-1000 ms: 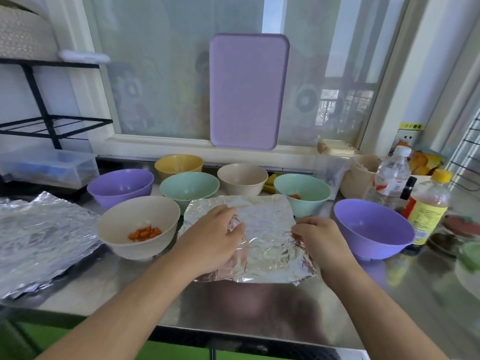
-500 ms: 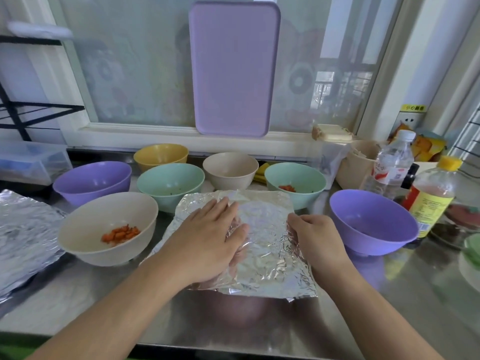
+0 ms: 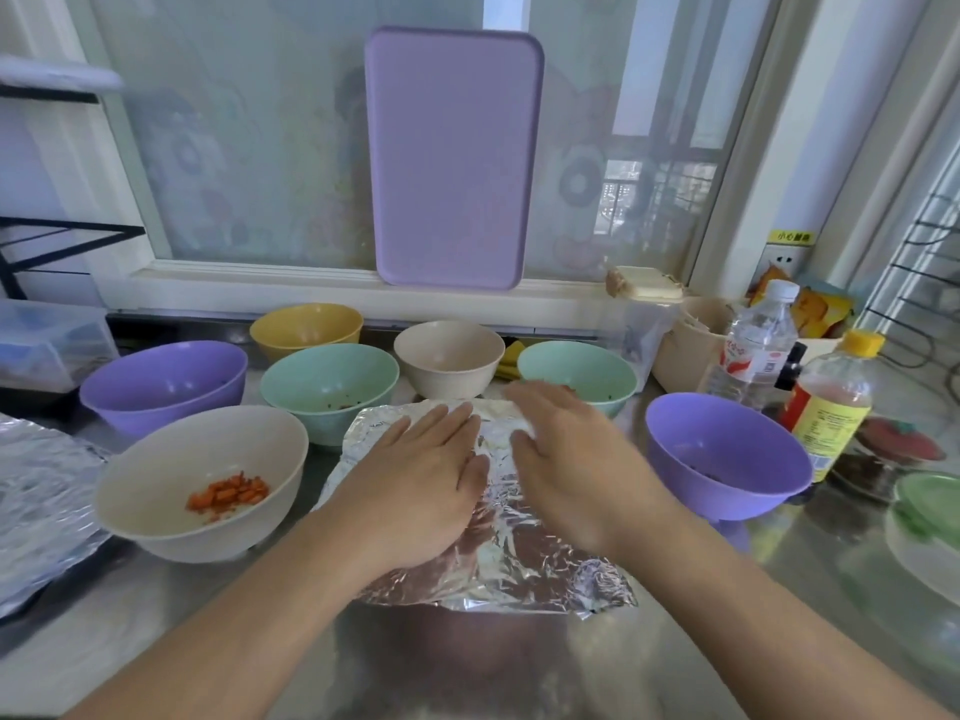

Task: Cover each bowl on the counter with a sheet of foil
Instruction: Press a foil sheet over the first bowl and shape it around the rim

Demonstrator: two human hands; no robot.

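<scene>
A crinkled foil sheet (image 3: 524,558) lies over something at the middle of the steel counter; what it covers is hidden. My left hand (image 3: 415,480) presses flat on its left part, fingers straight. My right hand (image 3: 566,465) lies flat on its right part, blurred. Uncovered bowls stand around: a beige bowl with orange bits (image 3: 202,480), a purple bowl (image 3: 163,381), a yellow bowl (image 3: 306,330), a green bowl (image 3: 332,387), a small beige bowl (image 3: 449,356), a second green bowl (image 3: 576,366) and a purple bowl at right (image 3: 727,454).
More foil (image 3: 41,506) lies at the left edge. Two bottles (image 3: 831,402) and a beige container (image 3: 691,340) stand at the right, with lidded jars (image 3: 898,449) beyond. A lilac board (image 3: 452,158) leans on the window. A clear box (image 3: 47,345) sits far left.
My right hand left the foil's right edge and moved up onto the top, now flat. My left hand stayed pressing the left side. The camera moved closer.
</scene>
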